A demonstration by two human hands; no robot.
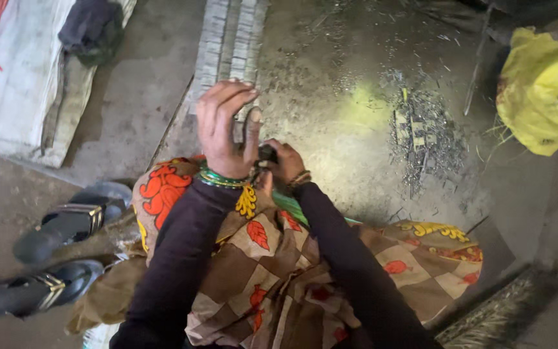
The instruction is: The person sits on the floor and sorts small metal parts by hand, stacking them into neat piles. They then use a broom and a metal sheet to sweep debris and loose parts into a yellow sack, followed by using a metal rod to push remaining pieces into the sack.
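Head view, left hand raised with fingers loosely spread, holding nothing visible, right hand closed around a small dark object, patterned cloth over lap, concrete floor

Two hands: the left and the right. Two black sandals at near left, one above the other. One yellow bag at far right. One white sack at far left. One dark bundle on it. One broom at near right.
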